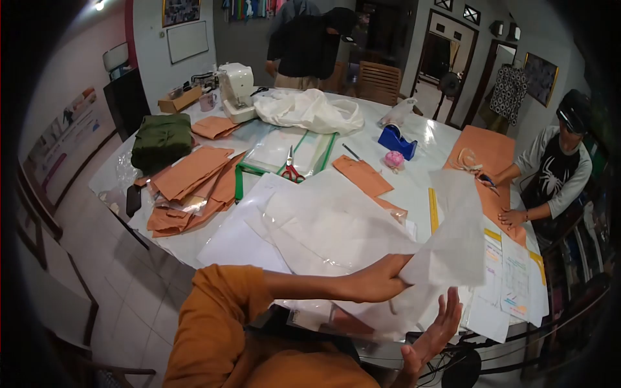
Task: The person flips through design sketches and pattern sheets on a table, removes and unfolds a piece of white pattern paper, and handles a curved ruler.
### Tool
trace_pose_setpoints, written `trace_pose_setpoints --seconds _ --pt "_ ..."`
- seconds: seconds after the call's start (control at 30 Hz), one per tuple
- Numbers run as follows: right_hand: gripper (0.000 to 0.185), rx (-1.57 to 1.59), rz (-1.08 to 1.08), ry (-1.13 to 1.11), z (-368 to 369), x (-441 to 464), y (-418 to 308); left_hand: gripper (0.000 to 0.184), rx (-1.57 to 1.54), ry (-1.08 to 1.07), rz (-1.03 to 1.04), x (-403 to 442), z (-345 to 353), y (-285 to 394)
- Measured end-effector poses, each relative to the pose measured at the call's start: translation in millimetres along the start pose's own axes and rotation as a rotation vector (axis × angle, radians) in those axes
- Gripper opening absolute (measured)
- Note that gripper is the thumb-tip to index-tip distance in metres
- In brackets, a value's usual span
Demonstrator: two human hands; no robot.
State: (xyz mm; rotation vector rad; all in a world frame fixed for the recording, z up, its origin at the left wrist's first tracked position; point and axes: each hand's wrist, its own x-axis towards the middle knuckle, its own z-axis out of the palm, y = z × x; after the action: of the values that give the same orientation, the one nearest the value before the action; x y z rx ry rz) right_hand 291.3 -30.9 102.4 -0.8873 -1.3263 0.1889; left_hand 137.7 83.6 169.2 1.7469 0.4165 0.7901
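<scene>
Translucent white sheet (456,242) above the desk (430,145): I have my left hand (378,279) clamped on it, my right hand (435,336) open near it, red-handled scissors (292,171) lying farther off.

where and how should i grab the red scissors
Best by the red handles, coming from your own side of the table: the scissors lie with the loops towards you and the blades pointing away. The open right hand looks the better choice, since the left hand is gripping thin white paper.
</scene>
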Motion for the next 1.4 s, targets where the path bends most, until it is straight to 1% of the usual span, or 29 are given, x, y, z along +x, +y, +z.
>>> trace_pose_setpoints --seconds 0.03,0.1,0.17,0.23,0.27,0.33,0.37,0.4,0.47,0.53,0.6,0.63,0.67,0.7,0.73,0.77,0.8,0.83,0.87,0.9,0.97,1.0,1.07,1.13,1.2,1.27,1.3,1.37,1.4 --pt "0.113 0.012 0.052 0.011 2 -3 -2 0.034 -0.035 0.012 -0.032 9 1 6" --pt "0.113 0.026 0.136 0.054 4 -19 3 0.032 -0.184 0.032 -0.080 23 7 25" --pt "0.109 0.093 0.225 0.035 9 -32 10 0.032 -0.336 0.018 -0.102 35 14 44" --pt "0.102 -0.030 0.309 0.007 10 -51 22 0.033 -0.492 -0.023 -0.099 44 22 58" --pt "0.098 -0.089 0.350 -0.008 11 -58 27 0.033 -0.412 0.006 0.037 50 27 57" --pt "0.089 0.002 0.647 -0.028 18 -57 21 0.033 -0.246 0.066 0.308 58 34 63" --pt "0.084 0.043 0.724 -0.002 20 -56 22 0.048 -0.247 0.008 0.244 57 36 66" --pt "0.079 0.084 0.801 0.028 23 -56 23 0.054 -0.280 0.002 0.117 53 35 78" --pt "0.070 0.148 0.808 0.162 25 -51 37 0.067 -0.345 -0.011 -0.135 47 32 95" --pt "0.066 0.126 0.801 0.410 28 -17 33 0.065 0.215 0.074 0.232 48 25 76" --pt "0.062 0.078 0.749 0.614 27 24 20 0.050 -0.406 0.118 0.088 48 -13 93" --pt "0.056 0.024 0.768 0.624 18 42 12 0.048 -0.489 0.182 0.175 49 -33 90" --pt "0.048 0.171 0.561 0.617 4 51 25 0.046 -0.572 0.245 0.259 49 -51 85" --pt "0.052 0.206 0.489 0.543 -19 58 38 0.041 -0.535 0.371 0.219 45 -69 103" --pt "0.045 -0.017 0.573 0.683 1 86 -7 0.037 -0.527 0.466 0.194 39 -85 110" --pt "0.035 -0.021 0.384 0.669 -11 95 0 0.034 -0.540 0.444 0.251 31 -101 111" --pt "0.033 -0.140 0.191 0.626 -20 104 2 0.032 -0.627 0.440 0.309 27 -119 107" --pt "0.032 -0.481 -0.092 0.543 -28 115 -4 0.032 -0.612 0.529 0.333 19 -131 102" --pt "0.032 -0.468 -0.430 0.438 -30 130 -7 0.033 -0.633 0.526 0.302 10 -147 94" --pt "0.039 -0.776 -0.728 0.332 -31 147 -28 0.033 -0.644 0.538 0.260 -2 -152 91" --pt "0.044 -1.099 -1.053 0.081 -56 167 -54 0.029 -0.628 0.688 0.166 -20 -157 76" --pt "0.041 -1.222 -1.079 0.019 -57 166 -65 0.026 -0.601 0.764 0.069 -32 -171 58" --pt "0.035 -1.340 -0.941 -0.097 -43 153 -71 0.019 -0.567 0.891 -0.097 -49 -191 21" --pt "0.030 -1.274 -0.716 -0.275 -32 139 -64 0.021 -0.516 0.974 -0.236 -72 -212 -19" --pt "0.037 -1.199 -0.571 -0.438 -29 122 -33 0.021 -0.467 1.054 -0.375 -92 -230 -62" --pt "0.043 -1.142 -0.446 -0.579 -27 99 -8 0.022 -0.472 0.997 -0.421 -114 -241 -92" --pt "0.045 -1.126 -0.372 -0.608 -27 85 4 0.027 -0.478 1.015 -0.432 -123 -243 -105" --pt "0.052 -1.106 -0.220 -0.681 -28 61 12 0.033 -0.407 0.987 -0.468 -132 -232 -100" --pt "0.055 -1.091 -0.154 -0.661 -27 50 12 0.035 -0.369 0.978 -0.487 -138 -228 -98"
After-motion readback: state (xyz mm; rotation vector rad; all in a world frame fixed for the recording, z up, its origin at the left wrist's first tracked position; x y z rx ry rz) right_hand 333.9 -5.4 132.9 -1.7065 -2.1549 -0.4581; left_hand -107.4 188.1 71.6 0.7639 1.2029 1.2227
